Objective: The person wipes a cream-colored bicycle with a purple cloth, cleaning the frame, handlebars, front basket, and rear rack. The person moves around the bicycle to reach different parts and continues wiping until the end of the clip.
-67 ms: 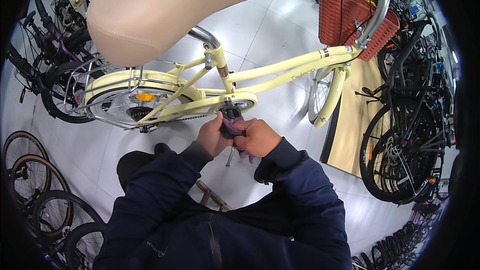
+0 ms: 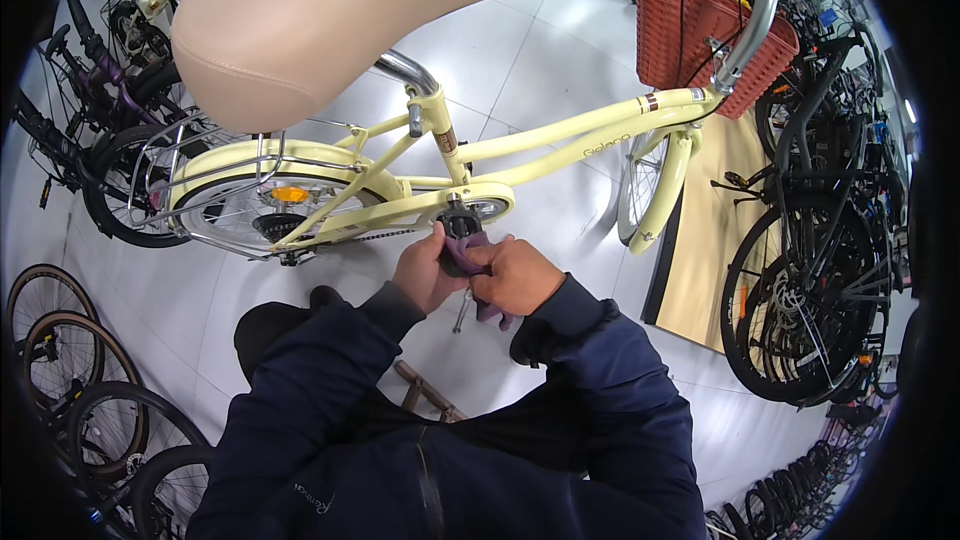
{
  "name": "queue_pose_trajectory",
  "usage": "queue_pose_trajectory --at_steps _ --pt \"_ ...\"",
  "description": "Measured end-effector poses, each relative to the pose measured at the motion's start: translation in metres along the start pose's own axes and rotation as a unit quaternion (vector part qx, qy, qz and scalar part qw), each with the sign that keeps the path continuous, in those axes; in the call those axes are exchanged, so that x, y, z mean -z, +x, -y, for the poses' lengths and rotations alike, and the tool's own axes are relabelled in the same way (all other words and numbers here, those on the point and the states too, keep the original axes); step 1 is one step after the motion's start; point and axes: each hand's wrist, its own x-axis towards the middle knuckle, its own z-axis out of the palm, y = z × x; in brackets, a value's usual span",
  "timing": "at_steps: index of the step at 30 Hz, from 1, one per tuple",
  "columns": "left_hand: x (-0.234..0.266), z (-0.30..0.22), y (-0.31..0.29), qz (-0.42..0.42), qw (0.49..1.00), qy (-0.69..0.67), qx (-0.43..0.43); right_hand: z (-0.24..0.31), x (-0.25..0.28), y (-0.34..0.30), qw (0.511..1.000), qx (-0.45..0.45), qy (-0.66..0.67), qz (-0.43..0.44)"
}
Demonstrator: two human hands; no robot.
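A pale yellow bicycle [image 2: 545, 168] stands side-on before me, its beige saddle [image 2: 300, 30] large at the upper left. My left hand [image 2: 423, 270] is closed on the near side of the black pedal [image 2: 461, 227], beside the chain guard [image 2: 400, 208]. Pinched in my right hand [image 2: 522, 277] is a purple cloth [image 2: 466, 256], pressed against the pedal. One end of the cloth hangs below my right fingers. Much of the pedal is hidden by the cloth and both hands.
A red-brown woven basket [image 2: 690, 30] sits at the handlebar. Black bicycles [image 2: 800, 290] line the right side, next to a wooden board [image 2: 705, 250]. More bicycles crowd the upper left, and several wheels [image 2: 85, 370] stand at lower left. A brown stool-like frame [image 2: 428, 392] is beneath me.
The right hand and cloth have shifted very slightly, and the cloth's hanging end has swung a little to the right. My left hand stays on the pedal.
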Motion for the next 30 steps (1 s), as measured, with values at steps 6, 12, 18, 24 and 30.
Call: queue_pose_trajectory --at_steps 6,12,18,24,30 --pt "0.002 -0.006 0.0 0.022 1.0 0.008 0.0 -0.021 0.01 0.04 0.997 0.044 0.061 -0.029" --pt "0.004 0.009 0.009 -0.006 0.974 0.2 -0.106 -0.025 0.044 0.024 0.918 0.085 0.362 -0.138" --pt "-0.007 0.011 0.003 -0.056 0.997 0.04 -0.023 -0.021 0.012 0.023 0.962 0.189 0.012 -0.195" --pt "-0.021 0.006 -0.008 0.071 0.993 -0.007 -0.097 -0.026 -0.03 0.029 0.882 0.301 -0.248 -0.266" --pt "-0.026 -0.002 -0.009 -0.091 0.996 0.012 0.007 -0.035 0.007 0.055 0.941 0.182 -0.027 -0.284"
